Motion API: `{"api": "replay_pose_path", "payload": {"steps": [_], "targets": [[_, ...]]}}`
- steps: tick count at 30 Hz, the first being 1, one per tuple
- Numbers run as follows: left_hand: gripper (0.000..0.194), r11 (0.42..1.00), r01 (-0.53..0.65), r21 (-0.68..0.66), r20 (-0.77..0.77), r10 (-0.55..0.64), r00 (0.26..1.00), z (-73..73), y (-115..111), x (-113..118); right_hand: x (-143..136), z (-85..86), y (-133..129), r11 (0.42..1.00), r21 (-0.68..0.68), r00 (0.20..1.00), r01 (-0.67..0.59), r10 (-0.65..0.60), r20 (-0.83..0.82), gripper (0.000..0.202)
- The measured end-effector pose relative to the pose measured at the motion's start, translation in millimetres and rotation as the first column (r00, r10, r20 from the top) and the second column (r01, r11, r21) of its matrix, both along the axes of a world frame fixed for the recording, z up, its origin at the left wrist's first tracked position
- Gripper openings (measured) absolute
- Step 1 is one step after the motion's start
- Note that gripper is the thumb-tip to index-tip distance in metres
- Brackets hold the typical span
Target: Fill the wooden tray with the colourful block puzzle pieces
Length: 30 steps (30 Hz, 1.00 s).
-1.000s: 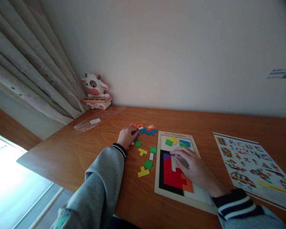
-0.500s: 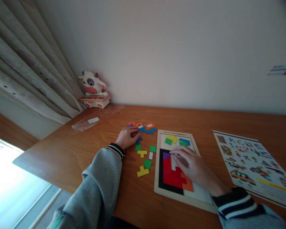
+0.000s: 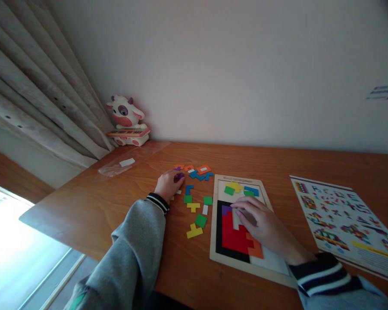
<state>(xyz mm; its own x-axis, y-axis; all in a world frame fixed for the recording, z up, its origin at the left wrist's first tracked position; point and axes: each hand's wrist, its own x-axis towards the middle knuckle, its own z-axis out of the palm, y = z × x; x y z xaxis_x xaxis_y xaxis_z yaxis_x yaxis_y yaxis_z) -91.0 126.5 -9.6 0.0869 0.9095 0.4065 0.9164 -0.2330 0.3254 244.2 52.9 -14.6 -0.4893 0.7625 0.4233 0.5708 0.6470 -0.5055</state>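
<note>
My left hand point(image 3: 168, 185) is closed on a small purple piece point(image 3: 179, 177) at the far left of the loose pieces. Near it lie a blue piece point(image 3: 189, 189), a green square point(image 3: 188, 199) and orange pieces point(image 3: 203, 169). My right hand point(image 3: 257, 217) rests over the wooden puzzle board point(image 3: 213, 224), its thumb and fingertips curled close together beside the purple piece at the top of the red area point(image 3: 234, 234). Whether anything is between those fingertips is too small to tell. Yellow, green and blue pieces lie across the board's top.
A printed pattern sheet point(image 3: 345, 219) lies to the right of the board. At the back left, a toy cow with a keyboard point(image 3: 127, 122) stands by the curtain point(image 3: 35, 77), and a clear plastic bag point(image 3: 113, 167) lies in front of it. A wall runs behind the table.
My left hand has drawn slightly back to the left, with a purple piece now showing in its fingers, uncovering the blue piece. My right hand has hardly moved.
</note>
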Motion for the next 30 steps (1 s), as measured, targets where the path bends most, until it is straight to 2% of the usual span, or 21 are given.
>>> {"api": "replay_pose_path", "payload": {"steps": [10,15,17,21,23,30], "targets": [[0.021,0.999,0.047,-0.024,-0.058,-0.048,0.997,-5.3,5.4,0.1,-2.8,5.2,-0.5,1.000,0.015,1.000,-0.001,0.001,-0.010,0.020],[0.022,0.997,0.074,-0.033,-0.076,-0.076,0.994,-2.4,4.1,2.4,-2.1,3.1,-0.1,1.000,-0.002,1.000,-0.005,0.005,-0.007,0.020],[0.023,0.999,0.044,-0.021,-0.084,-0.045,0.995,-0.4,2.7,3.3,-1.6,1.7,0.2,1.000,-0.009,1.000,-0.004,0.004,-0.008,0.020],[0.028,0.996,-0.092,0.016,-0.107,0.093,0.990,1.6,-1.3,4.7,-1.3,-0.2,0.7,1.000,-0.008,1.000,0.001,-0.001,-0.007,0.019],[0.027,0.994,-0.112,0.014,-0.129,0.113,0.985,1.7,-3.4,5.6,-1.4,-0.5,0.7,1.000,-0.009,1.000,-0.003,0.003,-0.009,0.020],[0.024,1.000,-0.011,0.015,-0.164,0.013,0.986,-0.8,-1.4,3.7,-1.1,1.4,0.1,1.000,-0.014,1.000,-0.001,0.001,-0.007,0.021]]}}
